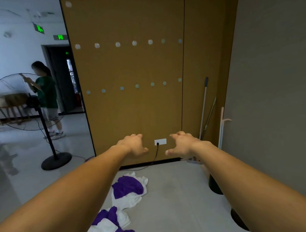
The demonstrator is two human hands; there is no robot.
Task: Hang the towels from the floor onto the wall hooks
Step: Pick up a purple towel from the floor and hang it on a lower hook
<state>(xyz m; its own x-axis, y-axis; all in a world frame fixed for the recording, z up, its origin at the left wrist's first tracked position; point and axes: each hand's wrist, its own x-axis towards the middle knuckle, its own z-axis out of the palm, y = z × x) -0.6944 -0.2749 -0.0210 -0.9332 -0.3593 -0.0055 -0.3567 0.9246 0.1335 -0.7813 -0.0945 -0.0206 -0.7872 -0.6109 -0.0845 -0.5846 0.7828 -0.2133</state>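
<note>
Head view: we are holding left hand [133, 146] and right hand [183, 144] out, relaxed, empty. Towels [127, 187] are lying beneath, untouched.

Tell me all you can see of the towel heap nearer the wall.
The towel heap is soft cloth: a crumpled purple towel lying on a rumpled white towel. It rests on the grey floor, a little short of the brown wall. The left hand and right hand do not touch it.
</note>
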